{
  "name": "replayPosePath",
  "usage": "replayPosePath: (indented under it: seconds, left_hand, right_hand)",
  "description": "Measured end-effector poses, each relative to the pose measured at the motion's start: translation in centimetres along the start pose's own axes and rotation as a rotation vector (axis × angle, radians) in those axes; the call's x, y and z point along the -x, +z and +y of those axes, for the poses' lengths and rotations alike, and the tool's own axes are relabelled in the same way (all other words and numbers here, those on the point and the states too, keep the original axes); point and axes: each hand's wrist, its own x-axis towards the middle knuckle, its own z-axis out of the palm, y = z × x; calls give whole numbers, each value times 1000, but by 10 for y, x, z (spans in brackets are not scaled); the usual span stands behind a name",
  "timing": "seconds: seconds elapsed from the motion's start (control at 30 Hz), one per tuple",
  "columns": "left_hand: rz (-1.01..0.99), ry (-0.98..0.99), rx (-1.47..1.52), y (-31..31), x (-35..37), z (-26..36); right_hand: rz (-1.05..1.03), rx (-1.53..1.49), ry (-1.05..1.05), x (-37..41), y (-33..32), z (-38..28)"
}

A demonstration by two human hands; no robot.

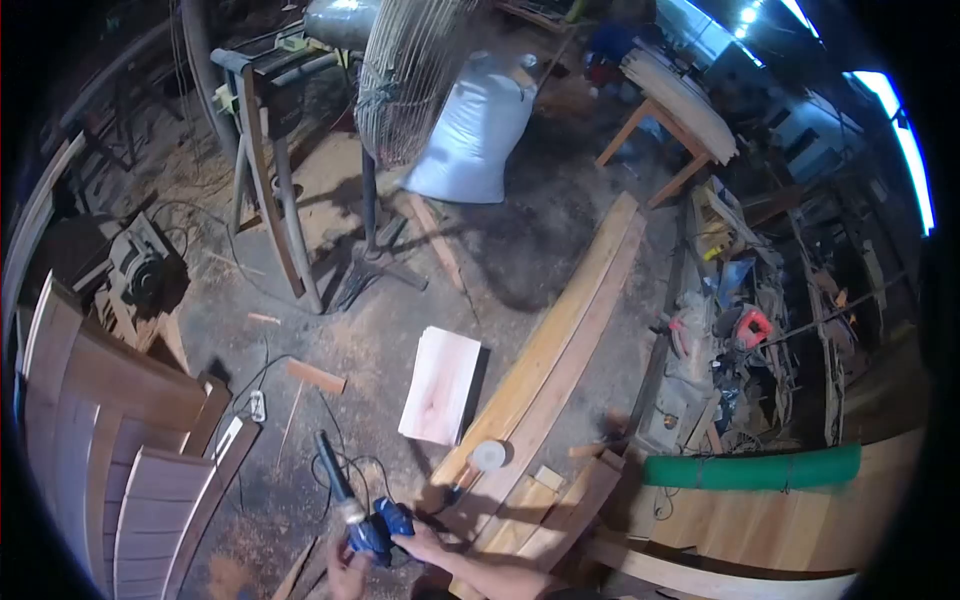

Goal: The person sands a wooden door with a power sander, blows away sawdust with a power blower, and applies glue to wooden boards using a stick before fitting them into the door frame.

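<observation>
- Fingers [408,541] of the right hand [428,548] curl tight around the body of a blue power tool [372,532], low in the view over the sawdust-strewn floor [380,330].
- The left hand [343,578] touches the tool from below at the frame's edge. Whether its fingers are bent or spread cannot be told.
- The tool has a blue body, a silvery collar and a long black part slanting up and to the left. A black cord [345,470] loops on the floor beside it, and no brand or writing on it is legible.
- Just to the right, a pale round disc [488,455] rests on the near end of long planks [570,330].
- A pale pinkish board [440,385] lies flat beside the planks, and a white power strip [257,405] lies further left.
- Farther off, beside a standing fan [405,80], leans a white sack [475,125]. It bulges full, its contents are hidden, and no print on it can be read.
</observation>
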Motion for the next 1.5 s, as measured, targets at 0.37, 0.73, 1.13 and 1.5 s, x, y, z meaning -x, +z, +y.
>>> replayPosePath:
  seconds: [0.37,0.73,1.13,1.5]
  left_hand:
    - [-238,-134,-482,-5,13,-40]
    - [-414,-47,-621,12,100,-118]
    - [-526,-102,-686,63,142,-144]
    - [73,-32,-370,-39,230,-129]
  right_hand:
    - [532,-163,131,-259,-135,2]
    - [265,-717,-11,-343,-203,67]
    - [270,-159,-198,-198,-143,79]
    - [-340,377,27,56,12,-19]
